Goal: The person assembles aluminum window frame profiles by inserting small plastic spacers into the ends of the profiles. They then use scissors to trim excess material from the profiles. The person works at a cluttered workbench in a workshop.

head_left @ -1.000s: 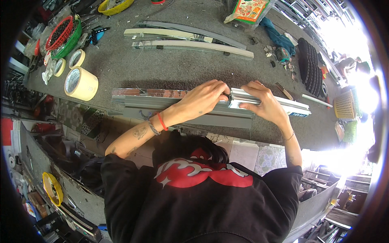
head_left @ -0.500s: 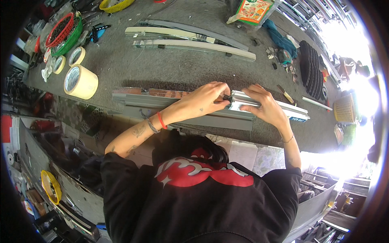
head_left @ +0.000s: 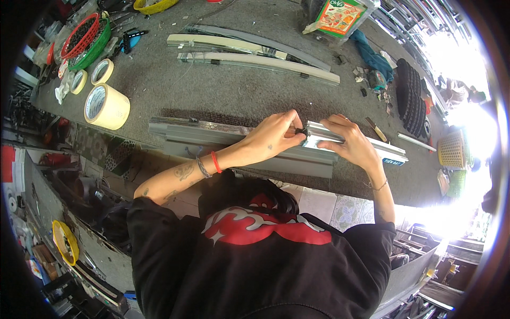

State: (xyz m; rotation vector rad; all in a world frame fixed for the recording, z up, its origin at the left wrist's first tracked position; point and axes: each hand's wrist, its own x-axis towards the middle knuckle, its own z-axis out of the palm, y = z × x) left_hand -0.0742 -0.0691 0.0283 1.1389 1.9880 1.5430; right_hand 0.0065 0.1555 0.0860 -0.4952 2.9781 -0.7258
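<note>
My left hand (head_left: 272,134) pinches a small black part (head_left: 302,131) between thumb and fingertips. That part sits right at the left end of a silver aluminium profile (head_left: 392,151), though the fingers hide how far it reaches inside. From above, my right hand (head_left: 351,139) grips the same profile close to this end, thumb on the near side and fingers over the far side. Beneath my left forearm, longer grey aluminium profiles (head_left: 199,136) lie side by side along the near edge of the carpeted bench.
Farther back are several wrapped profile strips (head_left: 260,59). Tape rolls (head_left: 116,108) and stacked baskets (head_left: 94,53) stand at left. A knife (head_left: 377,129), a black ribbed bundle (head_left: 409,93), a tape measure (head_left: 376,80) and a clear tub (head_left: 336,20) are at right and back.
The whole view has shifted slightly. Both hands keep their grips at the profile's end, with only a small movement of the left fingers around the black part.
</note>
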